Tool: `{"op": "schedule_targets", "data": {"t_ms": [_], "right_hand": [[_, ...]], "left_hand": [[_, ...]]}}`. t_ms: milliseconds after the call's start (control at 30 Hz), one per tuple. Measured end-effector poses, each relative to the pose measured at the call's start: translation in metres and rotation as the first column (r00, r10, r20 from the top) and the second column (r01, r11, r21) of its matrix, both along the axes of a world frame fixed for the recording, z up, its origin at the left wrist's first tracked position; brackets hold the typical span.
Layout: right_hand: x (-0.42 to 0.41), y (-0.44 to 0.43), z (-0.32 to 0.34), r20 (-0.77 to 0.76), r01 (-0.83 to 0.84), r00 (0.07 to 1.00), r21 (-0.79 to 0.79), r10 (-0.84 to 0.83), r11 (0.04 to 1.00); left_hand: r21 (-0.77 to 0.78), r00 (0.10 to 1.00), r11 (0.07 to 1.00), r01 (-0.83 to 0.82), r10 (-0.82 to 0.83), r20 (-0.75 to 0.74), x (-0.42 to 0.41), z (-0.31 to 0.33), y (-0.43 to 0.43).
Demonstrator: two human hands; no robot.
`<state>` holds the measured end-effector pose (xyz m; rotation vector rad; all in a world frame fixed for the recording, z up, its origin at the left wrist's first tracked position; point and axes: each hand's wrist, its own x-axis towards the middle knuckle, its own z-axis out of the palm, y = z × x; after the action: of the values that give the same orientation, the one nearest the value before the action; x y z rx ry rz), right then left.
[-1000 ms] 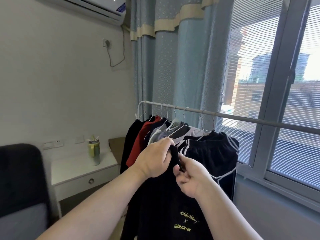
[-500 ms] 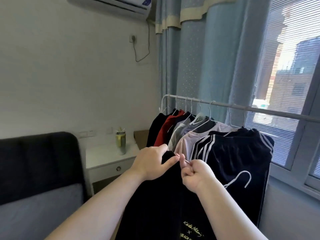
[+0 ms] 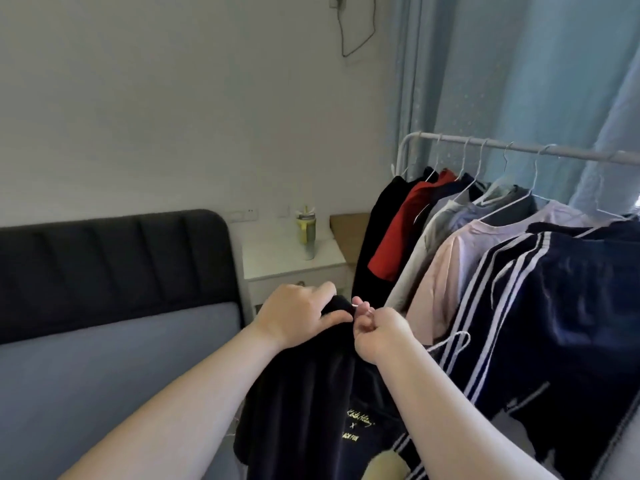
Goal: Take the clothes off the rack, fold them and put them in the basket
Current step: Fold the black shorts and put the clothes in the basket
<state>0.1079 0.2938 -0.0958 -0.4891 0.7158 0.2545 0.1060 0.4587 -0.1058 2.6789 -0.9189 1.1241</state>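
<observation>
The black T-shirt [image 3: 322, 403] hung straight down before me, clear of the rack [image 3: 519, 147] on my right. My left hand [image 3: 298, 315] gripped its bunched neck from above. My right hand [image 3: 379, 336], just beside it, pinched the white hanger [image 3: 462, 334] wire, whose arm poked rightward. I judged the hanger should slide out that way.

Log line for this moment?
stage: removing hanger | left hand: grips black garment with yellow print | right hand: pinches white wire hanger | white metal rack: other clothes hanging | basket: unseen
</observation>
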Motion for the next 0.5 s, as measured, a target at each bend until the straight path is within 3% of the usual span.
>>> {"op": "schedule_targets", "data": {"t_ms": [133, 200, 333, 500], "right_hand": [[0.039, 0.026, -0.009, 0.032, -0.025, 0.999, -0.051, 0.027, 0.998], [0.060, 0.037, -0.010, 0.050, -0.118, 0.991, -0.115, 0.125, 0.986], [0.076, 0.073, -0.009, -0.021, -0.387, 0.913, -0.358, 0.407, 0.850], [0.083, 0.121, -0.023, -0.190, -0.539, 0.837, -0.450, 0.514, 0.712]], "left_hand": [[0.006, 0.998, 1.000, -0.008, 0.007, 0.058, 0.027, -0.012, 0.048], [-0.024, 0.999, 0.999, -0.038, 0.039, 0.036, 0.040, -0.018, 0.073], [0.019, 0.960, 0.979, -0.201, 0.201, -0.194, 0.064, -0.026, 0.105], [0.113, 0.858, 0.933, -0.342, 0.359, -0.368, 0.075, -0.045, 0.143]]}}
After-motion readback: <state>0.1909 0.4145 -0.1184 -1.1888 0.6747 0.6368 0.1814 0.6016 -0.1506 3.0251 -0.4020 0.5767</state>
